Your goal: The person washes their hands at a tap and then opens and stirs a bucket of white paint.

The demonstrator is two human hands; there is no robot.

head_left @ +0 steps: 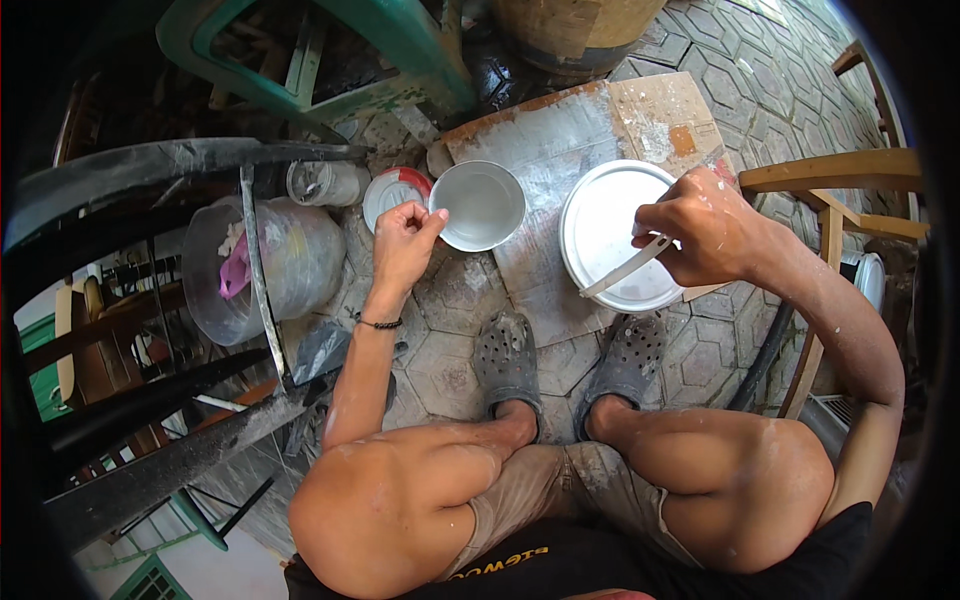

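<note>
My left hand [402,245] pinches the near-left rim of a round pale metal bowl [485,205], tilted so that its greyish inside shows. Thumb and fingers meet at the rim. My right hand [705,228] is closed over the right side of a round white lidded tub [600,215]. It grips a flat pale strip [628,270] that slants down to the tub's near-left rim. I cannot tell whether this strip is a handle or a loose stick. Beside the bowl lies a red and white round lid [390,190], partly behind my left hand.
Paint-stained cardboard [555,130] lies on the hexagonal paving. At left stand a clear plastic bucket [300,270] with a pink cloth [236,268], a small jar [325,184] and a dark chair frame [255,270]. A green stool [400,60] is at the back, a wooden frame [830,178] at right.
</note>
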